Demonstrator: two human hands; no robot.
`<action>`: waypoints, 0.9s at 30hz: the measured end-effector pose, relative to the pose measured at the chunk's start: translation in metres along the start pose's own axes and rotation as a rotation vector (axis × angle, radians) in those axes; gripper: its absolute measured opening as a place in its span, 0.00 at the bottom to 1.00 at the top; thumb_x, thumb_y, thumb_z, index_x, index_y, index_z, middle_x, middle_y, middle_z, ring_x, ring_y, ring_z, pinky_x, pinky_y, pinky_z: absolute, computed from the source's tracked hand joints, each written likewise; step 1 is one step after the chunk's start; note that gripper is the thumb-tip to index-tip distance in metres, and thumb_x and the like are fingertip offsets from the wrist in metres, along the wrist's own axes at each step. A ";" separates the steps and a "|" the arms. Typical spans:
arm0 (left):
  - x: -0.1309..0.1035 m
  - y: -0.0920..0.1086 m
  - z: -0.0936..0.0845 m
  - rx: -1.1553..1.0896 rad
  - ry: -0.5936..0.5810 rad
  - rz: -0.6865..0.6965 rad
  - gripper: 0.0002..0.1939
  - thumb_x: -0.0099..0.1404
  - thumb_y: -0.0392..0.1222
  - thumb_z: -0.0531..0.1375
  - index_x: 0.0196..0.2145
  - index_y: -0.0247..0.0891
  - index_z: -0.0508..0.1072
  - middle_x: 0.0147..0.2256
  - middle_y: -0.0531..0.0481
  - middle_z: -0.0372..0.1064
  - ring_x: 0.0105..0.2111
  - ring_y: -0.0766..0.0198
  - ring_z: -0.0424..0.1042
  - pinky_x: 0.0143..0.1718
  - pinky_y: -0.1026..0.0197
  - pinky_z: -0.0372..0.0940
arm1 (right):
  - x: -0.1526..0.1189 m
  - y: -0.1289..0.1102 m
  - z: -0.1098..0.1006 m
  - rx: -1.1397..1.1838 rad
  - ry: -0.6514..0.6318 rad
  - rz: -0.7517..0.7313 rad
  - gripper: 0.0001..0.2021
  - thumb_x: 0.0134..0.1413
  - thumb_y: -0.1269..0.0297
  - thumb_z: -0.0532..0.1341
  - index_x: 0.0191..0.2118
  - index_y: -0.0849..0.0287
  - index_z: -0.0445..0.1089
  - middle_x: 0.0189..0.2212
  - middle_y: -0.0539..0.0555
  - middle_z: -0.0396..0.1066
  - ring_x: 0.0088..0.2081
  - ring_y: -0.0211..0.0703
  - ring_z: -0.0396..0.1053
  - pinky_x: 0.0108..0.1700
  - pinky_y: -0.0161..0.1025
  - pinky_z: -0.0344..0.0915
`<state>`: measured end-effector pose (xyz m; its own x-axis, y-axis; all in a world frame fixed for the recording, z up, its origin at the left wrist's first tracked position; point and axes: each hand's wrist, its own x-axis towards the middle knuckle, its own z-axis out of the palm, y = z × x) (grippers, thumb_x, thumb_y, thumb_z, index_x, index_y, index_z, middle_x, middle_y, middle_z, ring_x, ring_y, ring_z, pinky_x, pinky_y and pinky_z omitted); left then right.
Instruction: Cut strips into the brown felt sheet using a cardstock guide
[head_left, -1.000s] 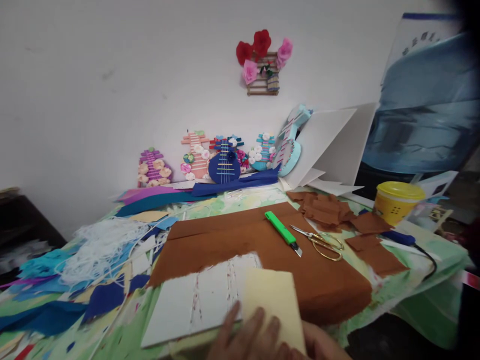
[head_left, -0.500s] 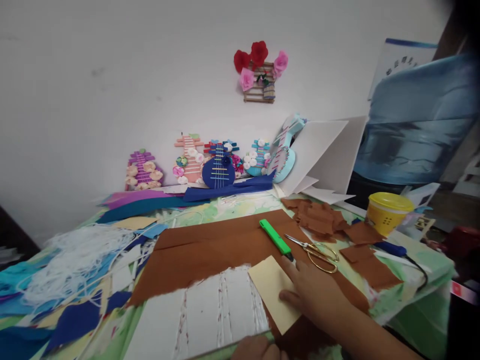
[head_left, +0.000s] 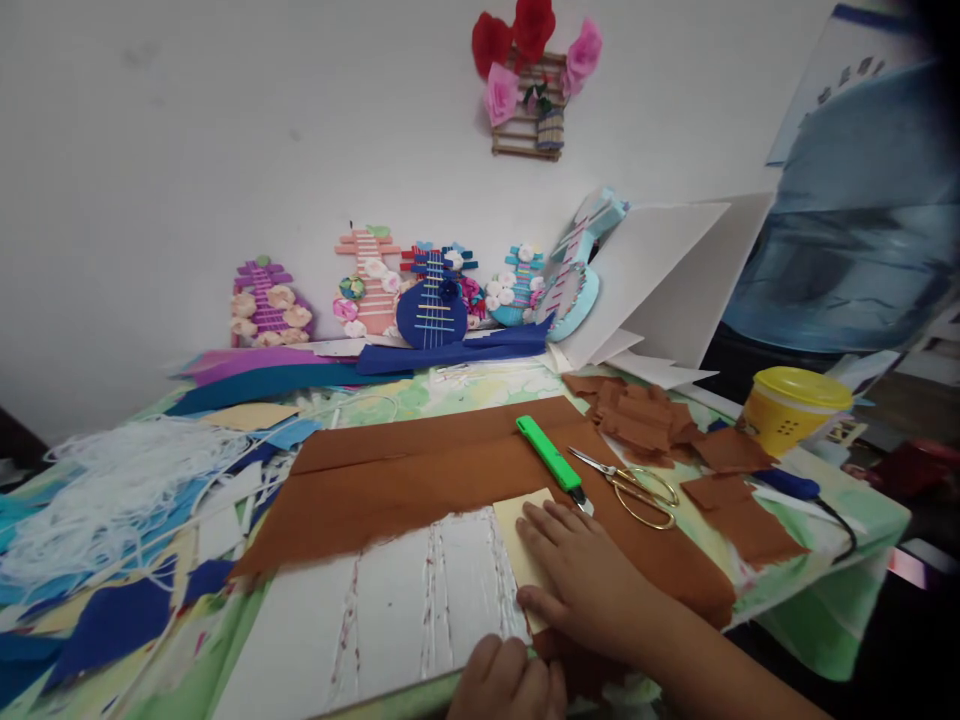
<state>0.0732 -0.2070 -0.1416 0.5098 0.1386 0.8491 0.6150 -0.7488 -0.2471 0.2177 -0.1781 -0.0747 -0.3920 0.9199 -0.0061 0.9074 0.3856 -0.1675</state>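
My right hand [head_left: 581, 580] lies flat with its fingers spread on a cream rectangular piece [head_left: 517, 520], which rests along the right side of a white board [head_left: 397, 610]. Glossy streaks run down the board's surface. At the board's near edge my left hand [head_left: 510, 685] is closed with curled fingers; whatever they grip is hidden. A large brown sheet [head_left: 405, 490] spreads beneath the board and right hand. Just beyond my right fingertips lie a green utility knife [head_left: 551, 455], its blade showing, and gold-handled scissors [head_left: 626, 485].
Brown scraps [head_left: 637, 415] and a yellow-lidded tub [head_left: 795, 405] sit to the right, beside a blue-handled tool [head_left: 787, 485] with a cord. Tangled white cord [head_left: 127, 480] covers the left. Decorated lute shapes [head_left: 431, 310] and white panels [head_left: 660, 260] stand along the wall.
My right hand has flattened and shifted onto the cream piece, covering much of it, away from the knife. My left hand has come further into view at the board's near edge. The view has tilted down.
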 end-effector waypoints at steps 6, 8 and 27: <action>-0.002 0.000 -0.012 -0.148 -0.205 -0.066 0.13 0.60 0.39 0.48 0.25 0.35 0.69 0.22 0.50 0.63 0.25 0.61 0.59 0.28 0.57 0.53 | 0.001 0.005 -0.004 -0.069 0.054 -0.018 0.27 0.48 0.50 0.53 0.52 0.58 0.58 0.55 0.58 0.56 0.53 0.56 0.52 0.50 0.54 0.52; -0.003 0.000 -0.013 -0.165 -0.229 -0.076 0.11 0.58 0.39 0.49 0.24 0.36 0.69 0.21 0.50 0.61 0.25 0.61 0.58 0.27 0.58 0.51 | 0.002 0.007 -0.005 -0.069 0.049 -0.019 0.27 0.48 0.49 0.53 0.52 0.58 0.58 0.54 0.58 0.56 0.53 0.56 0.52 0.50 0.54 0.51; -0.014 -0.002 -0.009 -0.080 -0.098 -0.094 0.11 0.60 0.36 0.48 0.27 0.39 0.70 0.27 0.52 0.66 0.28 0.62 0.61 0.31 0.58 0.53 | 0.008 0.006 -0.013 -0.041 0.030 -0.052 0.25 0.45 0.51 0.57 0.48 0.59 0.61 0.48 0.59 0.62 0.49 0.53 0.56 0.50 0.49 0.52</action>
<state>0.0595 -0.2134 -0.1489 0.5109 0.2706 0.8159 0.6148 -0.7784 -0.1268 0.2219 -0.1670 -0.0634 -0.4342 0.9003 0.0312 0.8917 0.4345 -0.1268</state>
